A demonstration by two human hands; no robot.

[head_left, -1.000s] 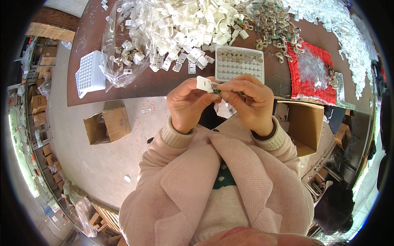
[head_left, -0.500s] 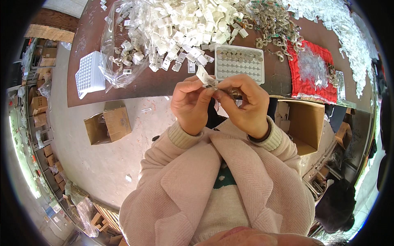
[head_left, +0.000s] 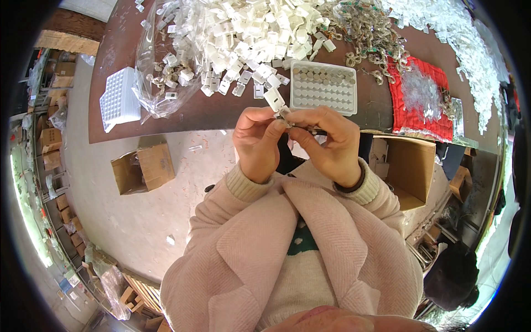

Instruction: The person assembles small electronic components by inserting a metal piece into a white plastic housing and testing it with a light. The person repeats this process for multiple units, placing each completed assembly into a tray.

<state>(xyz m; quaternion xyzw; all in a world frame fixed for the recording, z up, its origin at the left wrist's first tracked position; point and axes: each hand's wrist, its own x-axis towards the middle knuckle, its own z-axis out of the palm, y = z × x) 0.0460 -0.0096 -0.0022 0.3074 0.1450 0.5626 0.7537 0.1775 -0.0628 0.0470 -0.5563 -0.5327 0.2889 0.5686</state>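
Observation:
Just in front of the table edge, my left hand [head_left: 258, 143] pinches a small white plastic casing [head_left: 274, 99], which is tilted and sticks up beyond the fingertips. My right hand [head_left: 327, 138] meets it at the casing's lower end, thumb and forefinger pressed together. What the right fingers grip is too small and covered to name. Beyond my hands lies a big heap of white plastic casings [head_left: 257, 33]. A white compartment tray [head_left: 323, 104] sits just past my right hand, its far rows filled with round coin-like discs [head_left: 323, 74].
At the left stand stacked white trays [head_left: 120, 97] beside a clear plastic bag [head_left: 160, 102]. Coiled, wired parts [head_left: 368, 33] are heaped at the back right. Clear pieces lie on a red cloth [head_left: 404, 110]. Cardboard boxes [head_left: 156, 166] stand on the floor.
The casing has tipped slightly and now shows more of its flat face. My right fingers have shifted a little up and left, closer over its lower end.

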